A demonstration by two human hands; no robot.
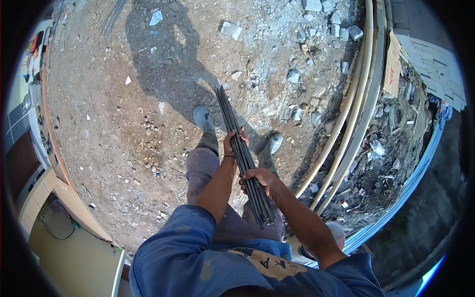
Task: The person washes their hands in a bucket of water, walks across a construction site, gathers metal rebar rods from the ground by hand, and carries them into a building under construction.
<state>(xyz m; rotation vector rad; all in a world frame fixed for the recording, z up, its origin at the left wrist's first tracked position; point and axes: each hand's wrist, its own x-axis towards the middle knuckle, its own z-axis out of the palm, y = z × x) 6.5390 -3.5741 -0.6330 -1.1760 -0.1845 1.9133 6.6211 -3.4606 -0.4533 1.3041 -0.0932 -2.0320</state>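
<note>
A bundle of thin dark metal rods (227, 110) runs lengthwise in front of my body, its far end over the dirt and its near end by my lap. My left hand (231, 143) is closed around the bundle at about its middle. Nearer to me, my right hand (261, 179) wraps round the same rods from the right side. Several rod ends show uneven at the near end. Below the bundle are my legs and my grey, muddy boots (202, 118).
Rubble chunks (230, 30) lie scattered over the dirt ground (114, 114). Long pale poles (354, 94) stretch along the right, with a cardboard piece (392, 64) beside them. More thin rods (114, 19) lie at the upper left. A tiled ledge (37, 198) stands at the lower left.
</note>
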